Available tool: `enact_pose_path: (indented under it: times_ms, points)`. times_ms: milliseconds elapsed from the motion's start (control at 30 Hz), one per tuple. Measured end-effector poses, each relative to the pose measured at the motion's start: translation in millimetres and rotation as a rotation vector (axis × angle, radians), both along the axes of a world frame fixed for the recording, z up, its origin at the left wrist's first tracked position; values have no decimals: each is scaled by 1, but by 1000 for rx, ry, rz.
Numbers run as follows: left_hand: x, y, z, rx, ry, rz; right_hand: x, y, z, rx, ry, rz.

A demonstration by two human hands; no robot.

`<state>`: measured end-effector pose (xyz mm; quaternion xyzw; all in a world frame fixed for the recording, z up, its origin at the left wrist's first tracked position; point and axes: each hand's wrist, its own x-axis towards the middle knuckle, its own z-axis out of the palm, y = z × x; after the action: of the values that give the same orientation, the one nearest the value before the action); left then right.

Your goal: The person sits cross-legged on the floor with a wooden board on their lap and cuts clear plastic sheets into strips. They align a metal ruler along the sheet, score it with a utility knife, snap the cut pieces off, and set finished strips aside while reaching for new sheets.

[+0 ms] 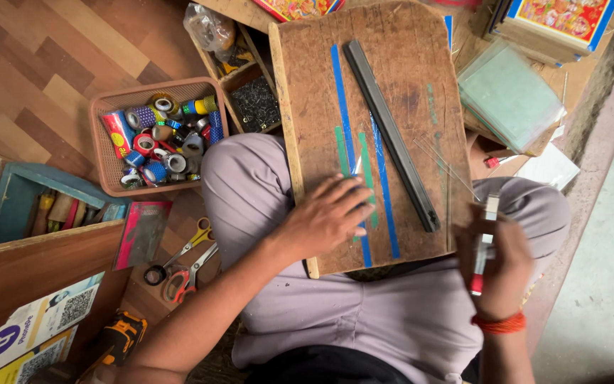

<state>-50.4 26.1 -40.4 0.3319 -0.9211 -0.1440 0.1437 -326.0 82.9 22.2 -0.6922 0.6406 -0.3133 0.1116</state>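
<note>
Left hand [328,213] flat on worn wooden board [406,64], right hand [499,256] gripping perhaps a cutter [485,242]

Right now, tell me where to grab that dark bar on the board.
Take the dark bar at its near end, coming from the right. It lies flat and slanted on the board, that end closest to the right hand, which holds a tool. The left hand presses the board.

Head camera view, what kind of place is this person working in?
Probably a small craft or framing workshop, worked from the floor: a wooden board across the lap, a basket of tape rolls, scissors, and stacked glass sheets.
</note>
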Motion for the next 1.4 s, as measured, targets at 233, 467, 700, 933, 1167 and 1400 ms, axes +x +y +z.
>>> enact_pose_path:
  times_ms: [233, 467, 700, 933, 1167, 1400]
  points:
    - [22, 13, -6, 73, 69, 88, 38, -24, -11, 84, 147, 180]
    - [19, 14, -5, 170, 267, 404, 68, -9, -16, 181, -168, 217]
    - [8, 16, 11, 227, 261, 458, 96, 11, -27, 220, -243, 226]
    - [2, 16, 7, 273, 199, 453, 60, 20, -24, 344, -515, 97]
    - [-2, 16, 8, 282, 211, 437, 54, 14, -16, 267, -311, 210]
    - [-3, 16, 4, 286, 197, 444, 64, 6, 2, 174, -128, 287]
